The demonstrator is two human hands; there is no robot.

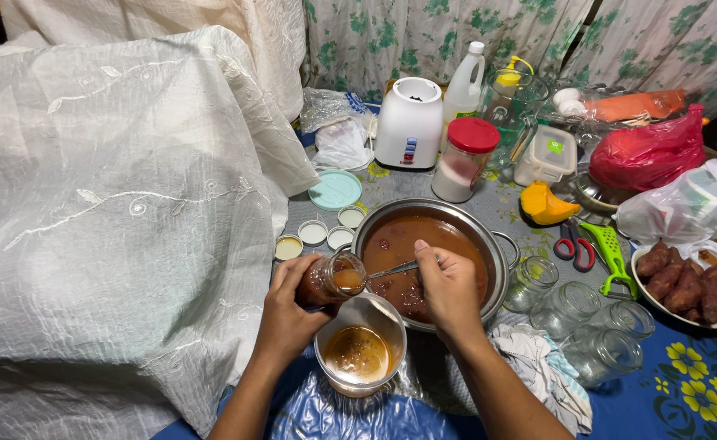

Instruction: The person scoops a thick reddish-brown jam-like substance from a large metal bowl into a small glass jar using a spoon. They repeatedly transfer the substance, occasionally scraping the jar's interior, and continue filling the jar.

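A: What are the hands doing?

B: The left hand [285,314] is wrapped round a tilted glass jar [331,280] of brown sauce. The right hand [450,287] pinches a spoon [391,270], its tip at the jar's mouth.

A: Where's the jar?

B: At 9 o'clock of the steel pot [501,281], just above a plastic cup [360,352]. Empty jars [568,308] stand at the pot's 3 o'clock on the counter [456,189].

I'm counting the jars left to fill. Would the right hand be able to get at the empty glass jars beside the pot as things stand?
Probably yes, once free. The right hand holds a spoon at the tilted jar; the empty glass jars lie uncovered on its own side, nothing between.
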